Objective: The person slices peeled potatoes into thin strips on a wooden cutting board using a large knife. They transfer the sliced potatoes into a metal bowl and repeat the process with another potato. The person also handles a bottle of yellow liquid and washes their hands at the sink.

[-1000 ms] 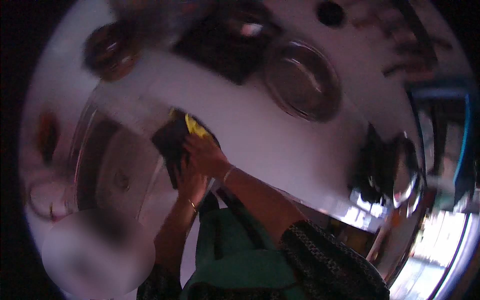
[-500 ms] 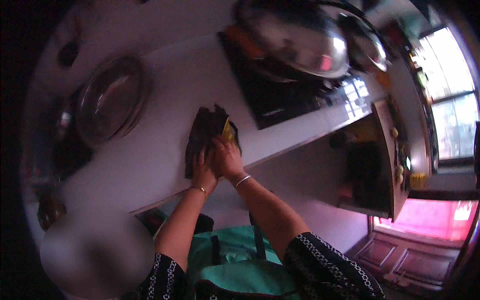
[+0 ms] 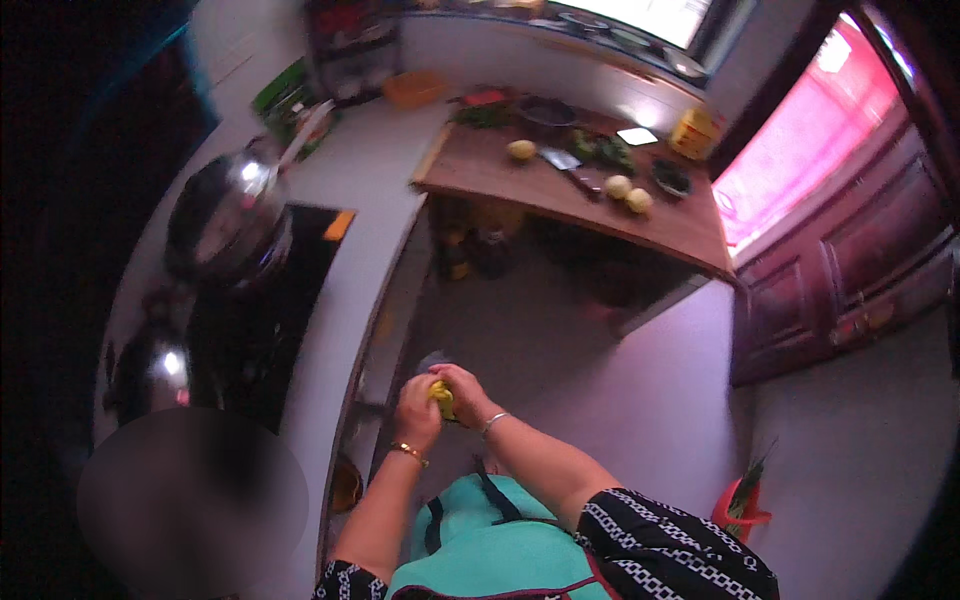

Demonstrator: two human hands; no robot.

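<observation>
Small yellow cloth/sponge-like thing point(image 3: 442, 399), soft, bunched up, only partly visible. Pressed btwn both hands, so most of it is covered; exact shape can't be told. Held in the air in front of the body, off the white counter edge, above the floor. In the pic approx centre, slightly toward 7 o'clock.

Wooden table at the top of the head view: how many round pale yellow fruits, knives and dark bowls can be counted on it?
On the wooden table:
Round pale yellow fruits: 3, one apart on the left, two side by side
Knife: 1
Dark bowls: 2
Total: 6
</observation>
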